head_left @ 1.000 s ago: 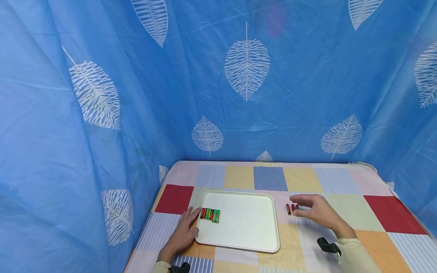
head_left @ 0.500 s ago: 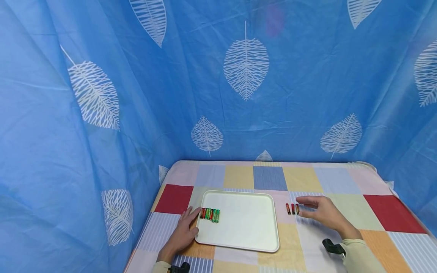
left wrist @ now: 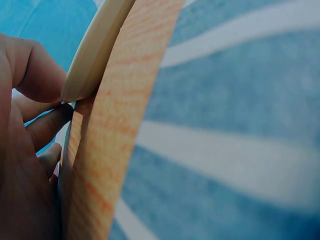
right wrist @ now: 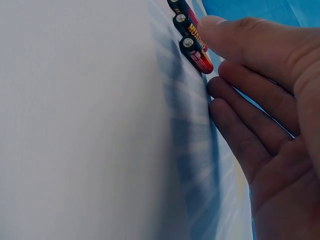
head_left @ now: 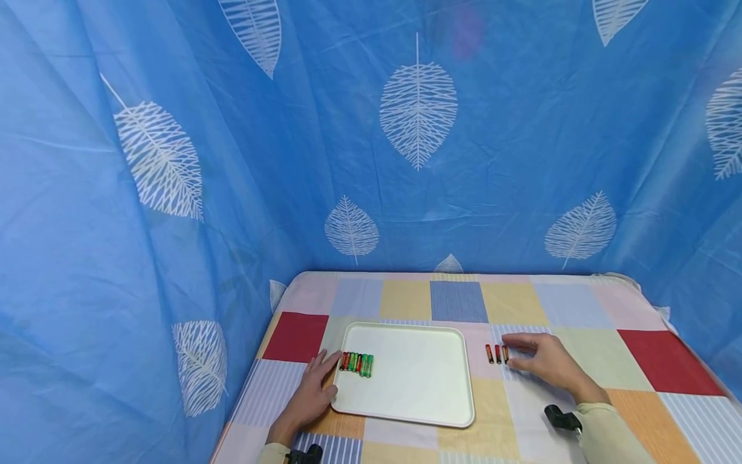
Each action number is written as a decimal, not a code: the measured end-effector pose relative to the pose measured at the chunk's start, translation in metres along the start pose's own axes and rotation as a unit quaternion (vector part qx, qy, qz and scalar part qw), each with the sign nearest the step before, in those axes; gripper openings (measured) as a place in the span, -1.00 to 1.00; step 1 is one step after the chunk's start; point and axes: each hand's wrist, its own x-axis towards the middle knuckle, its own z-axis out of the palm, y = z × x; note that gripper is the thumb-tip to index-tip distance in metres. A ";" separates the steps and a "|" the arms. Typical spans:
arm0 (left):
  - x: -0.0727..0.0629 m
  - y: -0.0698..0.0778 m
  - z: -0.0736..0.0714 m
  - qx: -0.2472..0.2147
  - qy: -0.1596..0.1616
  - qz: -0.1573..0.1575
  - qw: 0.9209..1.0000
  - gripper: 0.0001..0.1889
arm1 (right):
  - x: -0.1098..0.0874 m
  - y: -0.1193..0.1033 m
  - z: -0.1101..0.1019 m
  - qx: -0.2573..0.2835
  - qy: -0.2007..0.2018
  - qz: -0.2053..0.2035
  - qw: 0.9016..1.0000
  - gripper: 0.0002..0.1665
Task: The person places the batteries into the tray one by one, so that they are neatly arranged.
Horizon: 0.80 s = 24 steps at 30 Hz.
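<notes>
In the head view my left hand (head_left: 313,390) rests at the left edge of the white tray (head_left: 417,406). Its fingers lie loosely extended, and in the left wrist view the thumb (left wrist: 42,75) touches the tray's rim. A row of several red and green batteries (head_left: 356,363) lies in the tray beside those fingertips. On the cloth right of the tray, three red-and-black batteries (head_left: 498,354) lie side by side, slightly apart. My right hand (head_left: 547,361) is at the rightmost one, thumb and forefinger spread near its two ends; the right wrist view shows the thumb tip (right wrist: 212,25) close over the batteries.
A patchwork cloth (head_left: 406,299) covers the table. Blue curtains (head_left: 493,161) with white leaf prints hang behind it and along both sides. Black wrist cameras sit on both forearms, the right one (head_left: 562,419) just above the sleeve's end.
My right hand has shifted a little to the right, uncovering the rightmost loose battery; the three now stand more evenly spaced. My left hand and the tray have stayed put.
</notes>
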 end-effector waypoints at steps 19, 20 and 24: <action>0.001 -0.001 -0.002 0.002 0.002 0.005 1.000 -0.15 | 0.004 -0.002 0.011 -0.033 0.035 -0.037 0.998 -0.46; 0.001 -0.001 -0.002 0.001 0.001 0.006 1.000 -0.15 | 0.004 -0.002 0.012 -0.036 0.038 -0.036 0.998 -0.46; 0.000 -0.002 -0.002 -0.004 -0.001 0.010 1.000 -0.16 | 0.002 -0.003 0.012 -0.041 0.046 -0.035 0.997 -0.48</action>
